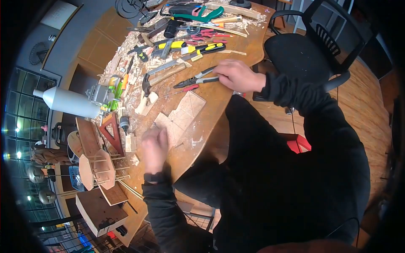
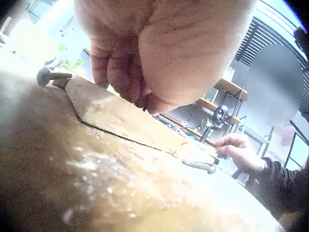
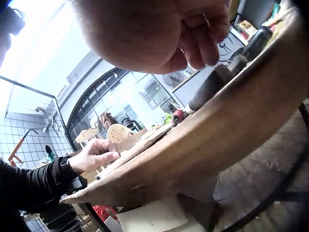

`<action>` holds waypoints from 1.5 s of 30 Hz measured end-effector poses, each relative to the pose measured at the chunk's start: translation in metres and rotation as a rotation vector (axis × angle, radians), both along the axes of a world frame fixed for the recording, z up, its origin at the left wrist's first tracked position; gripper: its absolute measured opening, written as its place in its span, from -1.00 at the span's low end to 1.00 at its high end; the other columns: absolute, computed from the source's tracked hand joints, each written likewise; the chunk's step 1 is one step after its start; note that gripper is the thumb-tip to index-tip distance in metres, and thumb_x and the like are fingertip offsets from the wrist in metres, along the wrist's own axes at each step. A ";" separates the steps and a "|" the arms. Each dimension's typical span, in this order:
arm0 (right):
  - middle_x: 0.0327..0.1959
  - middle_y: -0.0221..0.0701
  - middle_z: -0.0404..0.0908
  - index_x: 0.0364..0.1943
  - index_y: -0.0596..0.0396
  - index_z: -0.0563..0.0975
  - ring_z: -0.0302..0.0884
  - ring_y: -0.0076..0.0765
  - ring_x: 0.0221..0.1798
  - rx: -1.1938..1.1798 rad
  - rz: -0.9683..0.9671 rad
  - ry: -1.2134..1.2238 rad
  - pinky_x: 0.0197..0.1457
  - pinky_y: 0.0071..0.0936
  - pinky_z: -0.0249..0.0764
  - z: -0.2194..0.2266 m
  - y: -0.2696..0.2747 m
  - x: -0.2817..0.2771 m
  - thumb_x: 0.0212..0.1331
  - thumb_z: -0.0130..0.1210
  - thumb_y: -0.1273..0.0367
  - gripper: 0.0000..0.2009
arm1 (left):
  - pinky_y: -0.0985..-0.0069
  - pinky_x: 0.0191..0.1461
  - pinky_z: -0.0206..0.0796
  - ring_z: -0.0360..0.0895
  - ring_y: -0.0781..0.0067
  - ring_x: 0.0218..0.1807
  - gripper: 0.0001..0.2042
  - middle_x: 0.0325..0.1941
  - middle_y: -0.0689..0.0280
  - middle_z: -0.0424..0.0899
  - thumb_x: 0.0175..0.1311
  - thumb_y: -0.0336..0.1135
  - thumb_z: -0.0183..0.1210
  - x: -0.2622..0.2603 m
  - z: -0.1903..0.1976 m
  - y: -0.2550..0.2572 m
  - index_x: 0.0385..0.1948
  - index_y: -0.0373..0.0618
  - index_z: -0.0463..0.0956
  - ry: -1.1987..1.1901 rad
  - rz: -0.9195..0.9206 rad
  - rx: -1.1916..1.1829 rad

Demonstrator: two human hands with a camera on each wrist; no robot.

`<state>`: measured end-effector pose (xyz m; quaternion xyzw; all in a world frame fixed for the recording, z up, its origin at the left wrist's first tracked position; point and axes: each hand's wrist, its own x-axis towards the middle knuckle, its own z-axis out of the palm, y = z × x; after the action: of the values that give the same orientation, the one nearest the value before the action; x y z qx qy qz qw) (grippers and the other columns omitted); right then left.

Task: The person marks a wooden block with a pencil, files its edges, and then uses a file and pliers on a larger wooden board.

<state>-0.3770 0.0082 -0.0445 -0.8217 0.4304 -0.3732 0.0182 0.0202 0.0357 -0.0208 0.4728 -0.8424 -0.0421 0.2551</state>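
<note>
A light plywood piece [image 1: 181, 118] with pencil lines and a notched edge lies on the workbench. My left hand [image 1: 154, 147] is over its near-left end, fingers loosely bent and fingertips low at the wood. One screw [image 2: 198, 166] lies at the board's edge; a second screw [image 2: 54, 76] is by its other corner. My right hand [image 1: 236, 74] is at the handle ends of the grey-and-black pliers [image 1: 196, 79], its fingers loosely bent over the handles [image 3: 210, 89] in the right wrist view. A red-handled screwdriver [image 1: 190, 88] lies beside the pliers.
A hammer [image 1: 146, 84], yellow-black cutters [image 1: 213, 48] and a green-handled saw [image 1: 209, 16] lie among wood shavings. At the left are a vise [image 1: 110, 95], a red triangle square [image 1: 110, 130] and a wooden model [image 1: 98, 169]. A black chair [image 1: 295, 55] stands beyond the bench edge.
</note>
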 end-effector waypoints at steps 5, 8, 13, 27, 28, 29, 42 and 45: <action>-0.33 -0.23 0.58 -0.25 0.10 0.63 0.60 0.06 -0.18 -0.103 -0.067 -0.154 -0.12 -0.05 0.53 -0.014 0.005 0.006 0.19 0.17 0.47 -0.92 | 0.23 -0.17 0.43 0.59 0.07 -0.34 -0.85 -0.41 0.07 0.63 0.35 -0.42 0.34 0.002 -0.007 0.002 -0.40 -0.29 0.63 0.272 0.050 0.168; -0.36 -0.25 0.54 -0.27 0.10 0.62 0.57 0.05 -0.22 -0.163 -0.046 -0.152 -0.16 -0.08 0.51 -0.011 0.003 0.011 0.18 0.19 0.48 -0.93 | 0.42 -0.19 0.44 0.59 0.34 -0.33 -0.88 -0.36 0.18 0.64 0.35 -0.46 0.38 0.001 -0.009 0.004 -0.36 -0.29 0.66 0.366 0.082 0.247; -0.35 -0.26 0.52 -0.29 0.09 0.62 0.55 0.03 -0.22 -0.190 0.005 -0.114 -0.16 -0.09 0.51 0.003 -0.002 0.024 0.14 0.20 0.49 -0.92 | 0.54 -0.16 0.42 0.57 0.54 -0.29 -0.89 -0.33 0.31 0.64 0.38 -0.46 0.38 0.009 -0.018 0.000 -0.34 -0.28 0.67 0.422 0.060 0.287; -0.34 -0.30 0.60 -0.34 0.08 0.60 0.62 -0.10 -0.17 -0.166 0.358 0.186 -0.07 -0.20 0.57 0.066 -0.005 0.098 0.07 0.22 0.43 -0.91 | 0.60 -0.17 0.41 0.56 0.58 -0.27 -0.90 -0.27 0.31 0.63 0.38 -0.47 0.37 0.010 -0.017 0.000 -0.27 -0.33 0.70 0.423 0.056 0.317; -0.33 -0.29 0.62 -0.36 0.07 0.61 0.64 -0.11 -0.15 -0.150 0.392 0.265 -0.07 -0.20 0.58 0.070 -0.003 0.106 0.05 0.23 0.41 -0.91 | 0.60 -0.17 0.41 0.56 0.58 -0.27 -0.90 -0.27 0.31 0.63 0.37 -0.47 0.36 0.011 -0.018 0.000 -0.27 -0.34 0.70 0.420 0.054 0.327; -0.33 -0.28 0.65 -0.37 0.07 0.62 0.67 -0.11 -0.14 -0.135 0.427 0.345 -0.07 -0.20 0.58 0.076 0.000 0.115 0.03 0.23 0.40 -0.90 | 0.60 -0.17 0.41 0.57 0.57 -0.26 -0.90 -0.27 0.31 0.63 0.37 -0.48 0.36 0.012 -0.018 0.000 -0.26 -0.34 0.69 0.418 0.054 0.336; -0.40 -0.23 0.71 -0.37 0.10 0.65 0.71 -0.10 -0.34 0.153 0.898 -0.009 -0.24 -0.23 0.59 0.086 0.056 0.185 0.08 0.24 0.40 -0.91 | 0.40 0.04 0.37 0.58 0.40 -0.16 -0.88 -0.16 0.26 0.68 0.42 -0.31 0.31 0.022 -0.030 0.007 -0.24 -0.14 0.73 0.462 0.197 0.648; -0.39 -0.23 0.71 -0.36 0.11 0.64 0.71 -0.10 -0.33 0.163 0.881 0.035 -0.23 -0.23 0.59 0.078 0.058 0.178 0.08 0.24 0.39 -0.90 | 0.57 -0.24 0.34 0.47 0.60 -0.36 -0.94 -0.36 0.37 0.61 0.33 -0.52 0.37 0.009 -0.022 -0.001 -0.35 -0.25 0.68 0.418 0.077 0.227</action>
<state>-0.1992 0.0663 0.0330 -0.9286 0.0675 -0.2809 0.2328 0.0291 0.0344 -0.0430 0.5114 -0.7423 -0.2238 0.3707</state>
